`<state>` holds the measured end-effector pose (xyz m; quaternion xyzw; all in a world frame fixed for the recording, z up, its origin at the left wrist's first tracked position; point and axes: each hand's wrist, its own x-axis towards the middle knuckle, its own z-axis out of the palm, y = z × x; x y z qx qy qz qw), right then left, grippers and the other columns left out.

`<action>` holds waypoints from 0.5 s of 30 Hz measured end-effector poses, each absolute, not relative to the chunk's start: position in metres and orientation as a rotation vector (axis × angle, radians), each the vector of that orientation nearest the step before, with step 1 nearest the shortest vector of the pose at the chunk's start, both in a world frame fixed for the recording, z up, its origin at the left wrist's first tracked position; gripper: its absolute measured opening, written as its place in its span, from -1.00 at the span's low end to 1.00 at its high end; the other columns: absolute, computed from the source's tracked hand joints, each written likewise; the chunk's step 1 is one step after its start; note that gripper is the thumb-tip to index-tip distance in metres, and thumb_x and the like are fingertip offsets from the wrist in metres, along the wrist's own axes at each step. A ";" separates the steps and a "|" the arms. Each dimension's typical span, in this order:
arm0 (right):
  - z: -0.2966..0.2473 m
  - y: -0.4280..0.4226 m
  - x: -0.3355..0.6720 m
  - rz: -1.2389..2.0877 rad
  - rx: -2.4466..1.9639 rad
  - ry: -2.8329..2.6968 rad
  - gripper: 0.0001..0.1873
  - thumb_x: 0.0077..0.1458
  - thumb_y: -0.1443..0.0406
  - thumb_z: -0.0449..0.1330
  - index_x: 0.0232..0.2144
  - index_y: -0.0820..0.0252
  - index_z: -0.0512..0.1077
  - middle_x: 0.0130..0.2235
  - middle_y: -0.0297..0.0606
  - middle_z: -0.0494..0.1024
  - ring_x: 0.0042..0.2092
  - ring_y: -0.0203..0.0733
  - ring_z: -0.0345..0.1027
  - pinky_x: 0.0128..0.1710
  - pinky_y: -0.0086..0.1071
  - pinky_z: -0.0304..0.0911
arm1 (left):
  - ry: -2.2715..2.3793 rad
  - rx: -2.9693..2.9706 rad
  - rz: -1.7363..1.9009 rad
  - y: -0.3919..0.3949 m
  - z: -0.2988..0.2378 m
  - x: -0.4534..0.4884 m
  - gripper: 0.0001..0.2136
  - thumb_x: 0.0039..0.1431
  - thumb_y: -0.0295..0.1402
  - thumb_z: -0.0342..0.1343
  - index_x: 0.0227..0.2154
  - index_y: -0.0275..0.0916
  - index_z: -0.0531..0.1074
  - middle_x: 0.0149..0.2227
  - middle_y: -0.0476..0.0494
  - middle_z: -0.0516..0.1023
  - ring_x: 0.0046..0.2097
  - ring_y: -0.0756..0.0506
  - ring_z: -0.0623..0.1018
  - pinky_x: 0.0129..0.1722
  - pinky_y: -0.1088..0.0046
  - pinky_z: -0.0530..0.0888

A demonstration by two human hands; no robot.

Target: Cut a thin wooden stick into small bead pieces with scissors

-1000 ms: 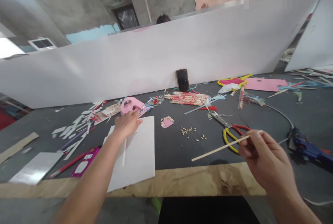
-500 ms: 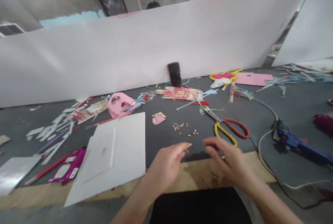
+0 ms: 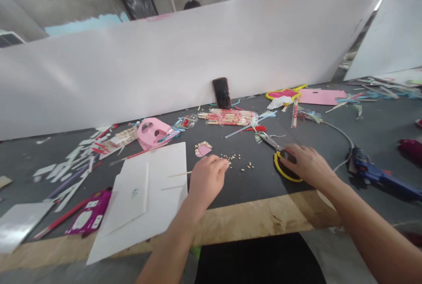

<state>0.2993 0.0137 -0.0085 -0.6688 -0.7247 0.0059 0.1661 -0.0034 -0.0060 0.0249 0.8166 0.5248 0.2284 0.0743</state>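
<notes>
The left hand (image 3: 207, 177) pinches a thin wooden stick (image 3: 180, 174) just right of the white paper (image 3: 158, 196). The right hand (image 3: 305, 165) closes on the scissors (image 3: 282, 170), farther right. Cutting the stick looks next; the blades must line up.

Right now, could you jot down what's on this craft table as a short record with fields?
left hand: left hand pinches a thin wooden stick over the white sheet's edge
right hand: right hand rests on the scissors, yellow handle showing
between hands: small beads scattered on the dark mat
left of hands: white sheet, magenta packet
far right: blue glue gun with cable
back: phone leaning on the white board
</notes>
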 end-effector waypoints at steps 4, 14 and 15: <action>0.002 0.002 0.306 0.134 -1.966 -1.906 -0.64 -0.06 0.06 0.17 -0.23 0.11 0.43 -0.33 -0.18 0.57 -0.32 0.00 0.45 -0.35 -0.22 0.29 | 1.614 2.513 0.592 0.009 0.018 0.000 -0.77 0.24 -0.38 -0.02 -0.33 -0.15 0.57 -0.33 -0.16 0.55 -0.22 -0.15 0.49 -0.21 0.34 0.35; 0.009 -0.049 0.270 1.354 -1.141 -0.962 -0.30 -0.19 -0.10 0.31 -0.03 -0.04 0.22 -0.31 -0.25 0.49 -0.45 -0.18 0.36 -0.58 -0.34 0.26 | 1.831 2.385 0.491 0.015 -0.002 -0.008 -0.83 0.19 -0.32 0.06 -0.20 -0.14 0.51 -0.24 -0.16 0.56 -0.13 -0.21 0.47 -0.15 0.26 0.27; 0.006 -0.053 0.263 1.437 -1.070 -0.955 -0.30 -0.19 -0.06 0.33 -0.03 -0.02 0.23 -0.32 -0.25 0.47 -0.47 -0.20 0.32 -0.60 -0.35 0.23 | 1.843 2.384 0.504 0.014 -0.001 -0.006 -0.81 0.19 -0.31 0.07 -0.16 -0.12 0.49 -0.20 -0.16 0.56 -0.10 -0.22 0.45 -0.12 0.23 0.24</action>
